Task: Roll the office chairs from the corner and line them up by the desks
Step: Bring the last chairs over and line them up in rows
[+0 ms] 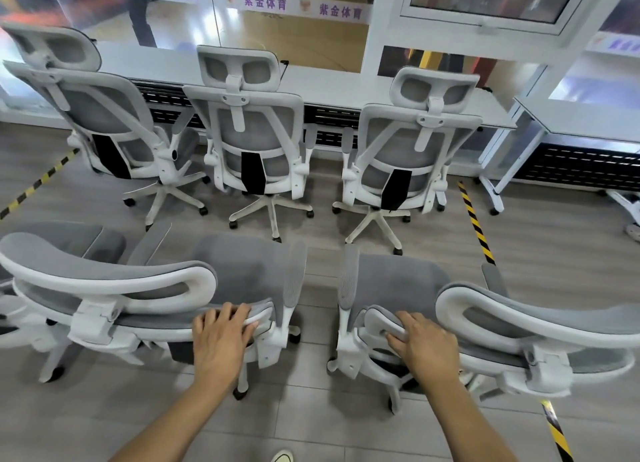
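The near left chair (pixel 145 288) runs off the left edge of the view, so only its headrest, backrest top, seat and part of its base show; a further grey seat behind its headrest is half hidden. The near right chair (pixel 485 323) is cut by the right edge, its base mostly covered by its own back frame. Whether the fingers wrap under either backrest rim is hard to tell, as the undersides are out of sight.

The left hand (pixel 220 337) lies palm down on the top rim of the near left chair's backrest, fingers curled over the edge, closed on it. The right hand (pixel 424 342) grips the top rim of the near right chair's backrest the same way, thumb side tucked against the frame. The hands are well apart, one chair each, with a gap of floor (pixel 322 375) between the two chairs.

Beyond them three more chairs face the long white desk (pixel 329 87): the far left chair (pixel 114 122) angled, the middle chair (pixel 249 129) square to the desk's front edge, the far right chair (pixel 412 142) near the desk's right end. A second desk (pixel 588 118) at the right is cut off. Yellow and black tape (pixel 476 222) marks the floor
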{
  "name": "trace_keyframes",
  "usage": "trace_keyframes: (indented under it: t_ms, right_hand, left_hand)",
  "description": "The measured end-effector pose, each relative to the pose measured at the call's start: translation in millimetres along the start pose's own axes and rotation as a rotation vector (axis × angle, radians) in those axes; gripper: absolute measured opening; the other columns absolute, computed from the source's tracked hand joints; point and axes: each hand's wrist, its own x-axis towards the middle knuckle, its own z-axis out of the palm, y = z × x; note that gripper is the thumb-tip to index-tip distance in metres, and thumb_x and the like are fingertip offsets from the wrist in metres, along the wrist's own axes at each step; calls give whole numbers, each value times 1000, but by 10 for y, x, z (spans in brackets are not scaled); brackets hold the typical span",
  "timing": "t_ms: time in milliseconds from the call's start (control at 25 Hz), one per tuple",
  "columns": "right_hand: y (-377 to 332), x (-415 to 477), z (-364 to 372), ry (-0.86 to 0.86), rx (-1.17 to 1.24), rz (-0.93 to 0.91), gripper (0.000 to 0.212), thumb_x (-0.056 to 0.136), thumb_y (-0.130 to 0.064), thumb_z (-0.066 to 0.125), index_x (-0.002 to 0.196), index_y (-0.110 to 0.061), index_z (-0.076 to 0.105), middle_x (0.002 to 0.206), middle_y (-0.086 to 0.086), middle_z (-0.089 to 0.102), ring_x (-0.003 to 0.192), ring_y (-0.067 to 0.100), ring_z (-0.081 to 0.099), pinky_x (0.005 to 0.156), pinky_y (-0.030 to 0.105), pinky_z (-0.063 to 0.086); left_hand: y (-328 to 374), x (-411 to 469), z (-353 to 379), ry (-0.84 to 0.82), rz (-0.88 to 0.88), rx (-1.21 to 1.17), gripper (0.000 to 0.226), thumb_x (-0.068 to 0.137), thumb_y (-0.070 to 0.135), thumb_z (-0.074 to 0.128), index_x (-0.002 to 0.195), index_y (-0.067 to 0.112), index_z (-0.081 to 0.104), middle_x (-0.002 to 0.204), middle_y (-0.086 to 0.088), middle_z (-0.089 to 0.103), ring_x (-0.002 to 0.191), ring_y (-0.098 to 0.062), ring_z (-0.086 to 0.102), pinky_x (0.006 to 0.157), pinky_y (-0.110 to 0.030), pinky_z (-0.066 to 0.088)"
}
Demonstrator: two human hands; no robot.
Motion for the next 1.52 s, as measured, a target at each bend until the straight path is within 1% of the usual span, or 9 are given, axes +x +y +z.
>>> trace_keyframes:
  t_ms: [160, 280, 440, 640, 840, 1040, 1200, 1360, 1520]
  right_hand:
    - [4, 13, 45, 15, 26, -15, 33, 65, -52, 81, 80, -29, 63, 69, -6, 61, 59, 20, 64, 48, 26, 24]
    - [-20, 37, 13, 40, 20, -17, 35, 62, -50, 84, 78, -28, 63, 67, -5, 60, 55, 20, 63, 48, 25, 22]
    - [-3, 20, 21, 36, -7, -14, 29, 73, -53, 74, 86, -30, 63, 75, -6, 63, 65, 19, 65, 50, 28, 25]
    - [3, -40, -32, -29, 10, 17, 30, 89, -56, 53, 106, -33, 59, 97, -7, 65, 86, 18, 67, 61, 31, 33]
    - [20, -176, -9, -64, 49, 51, 31, 91, -55, 52, 110, -31, 59, 101, -5, 66, 87, 24, 68, 65, 32, 35]
    - [34, -270, 63, -21, 66, 29, 29, 80, -49, 69, 98, -27, 66, 84, 0, 68, 70, 30, 67, 61, 34, 44]
    - [22, -229, -22, -76, 56, 34, 33, 92, -53, 50, 116, -31, 56, 106, -3, 65, 92, 24, 67, 72, 34, 42]
    - [27, -226, -55, -142, 42, 46, 34, 95, -54, 44, 120, -32, 52, 112, -5, 63, 99, 21, 66, 77, 34, 42]
    - [106, -142, -57, -180, 38, 56, 35, 94, -54, 44, 120, -32, 51, 111, -5, 62, 101, 21, 66, 73, 34, 36]
  left_hand:
    - [36, -62, 12, -1, 0, 13, 28, 79, 35, 80, 101, 22, 67, 84, -2, 58, 73, -31, 53, 73, -43, 34]
    - [106, -54, 2, 1, -1, 16, 28, 79, 34, 80, 101, 22, 67, 84, -3, 57, 74, -31, 53, 73, -43, 34]
    - [226, -92, 7, -6, -2, 16, 27, 78, 33, 81, 98, 20, 68, 83, -4, 58, 72, -32, 52, 71, -44, 33]
    - [304, -179, -22, -8, 2, 41, 26, 82, 36, 77, 101, 20, 68, 85, -4, 58, 72, -32, 52, 71, -44, 33]
    - [340, -182, -41, 10, 3, 33, 26, 81, 35, 77, 99, 20, 66, 85, -5, 59, 73, -33, 52, 71, -43, 31]
    - [323, -227, -55, 12, -4, 36, 27, 82, 36, 77, 102, 21, 66, 88, -5, 60, 76, -33, 53, 74, -45, 32]
    - [319, -246, -34, 19, -11, 22, 27, 83, 35, 76, 102, 20, 66, 88, -6, 60, 76, -34, 52, 74, -45, 34]
    - [328, -238, -47, 36, -17, 32, 28, 83, 34, 76, 104, 20, 65, 89, -6, 60, 76, -34, 52, 74, -45, 34]
    - [321, -246, -76, 32, -22, 19, 27, 82, 33, 77, 103, 21, 66, 88, -5, 61, 76, -34, 52, 73, -45, 33]
